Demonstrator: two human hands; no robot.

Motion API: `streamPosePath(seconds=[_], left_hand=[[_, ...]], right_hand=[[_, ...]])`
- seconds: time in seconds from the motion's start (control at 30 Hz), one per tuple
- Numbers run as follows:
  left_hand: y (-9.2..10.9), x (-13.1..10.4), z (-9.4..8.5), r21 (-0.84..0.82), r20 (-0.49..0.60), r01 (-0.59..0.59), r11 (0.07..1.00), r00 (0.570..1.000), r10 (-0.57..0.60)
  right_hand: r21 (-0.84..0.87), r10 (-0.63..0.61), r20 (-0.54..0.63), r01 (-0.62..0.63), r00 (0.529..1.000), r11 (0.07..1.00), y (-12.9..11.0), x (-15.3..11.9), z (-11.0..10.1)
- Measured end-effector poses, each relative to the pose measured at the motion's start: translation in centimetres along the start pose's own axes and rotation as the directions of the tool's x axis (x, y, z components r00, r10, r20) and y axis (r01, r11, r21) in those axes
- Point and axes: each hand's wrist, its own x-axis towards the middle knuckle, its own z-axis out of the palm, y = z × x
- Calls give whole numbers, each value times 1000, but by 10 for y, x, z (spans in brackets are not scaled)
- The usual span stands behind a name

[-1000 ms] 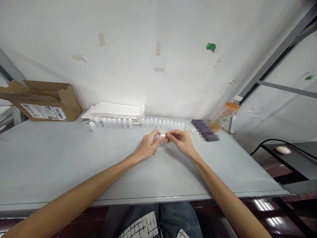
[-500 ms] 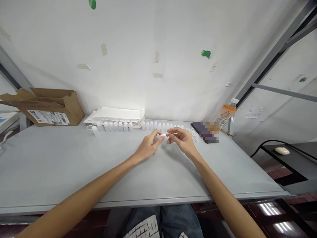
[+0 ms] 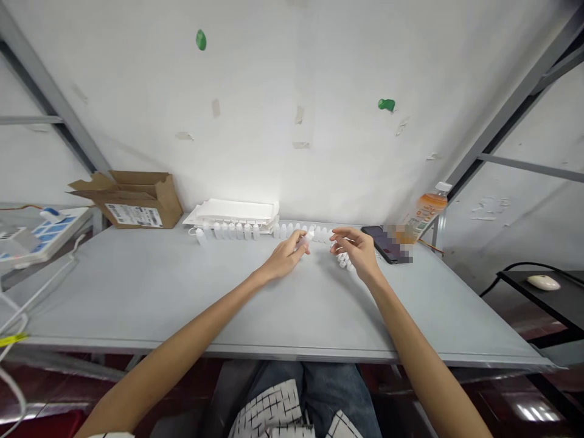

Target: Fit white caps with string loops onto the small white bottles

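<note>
A small translucent white dropper bottle (image 3: 303,242) is gripped between the thumb and fingers of my left hand (image 3: 286,255), its white tip pointing up. My right hand (image 3: 358,248) hovers a little to the right of it, fingers loosely curled and apart, with nothing visible in them. Under and beside that hand lies a pile of small white caps (image 3: 345,261). Behind my hands stands a row of similar bottles (image 3: 283,231), partly hidden by them. To the left, another row of bottles (image 3: 232,231) has white tops, and one bottle (image 3: 201,237) stands at its end.
Flat white sheets (image 3: 237,210) are stacked by the wall. An open cardboard box (image 3: 137,201) is at the back left. On the right are a dark phone (image 3: 385,246) and an orange drink bottle (image 3: 426,213). White cables (image 3: 41,292) hang at the left edge.
My right hand has come away from the bottle's tip and moved right, its fingers parting. The bottle is tipped more upright in my left hand. The camera view has shifted left.
</note>
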Motion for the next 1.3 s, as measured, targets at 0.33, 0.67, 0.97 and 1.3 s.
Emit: streamPosePath(seconds=[0.33, 0.67, 0.97, 1.3], left_hand=[[-42, -58, -72, 210, -486, 248, 946, 866, -119], [-75, -89, -127, 346, -688, 512, 786, 708, -159], [-79, -76, -128, 349, -758, 673, 652, 612, -225], [-67, -70, -127, 391, -776, 810, 437, 546, -316]], right_hand=[[-42, -33, -51, 31, 998, 999, -4, -1, -3], [-80, -57, -32, 55, 998, 995, -5, -1, -3], [-109, -77, -21, 74, 997, 991, -3, 0, -3], [-119, -88, -5, 87, 996, 989, -6, -2, -4]])
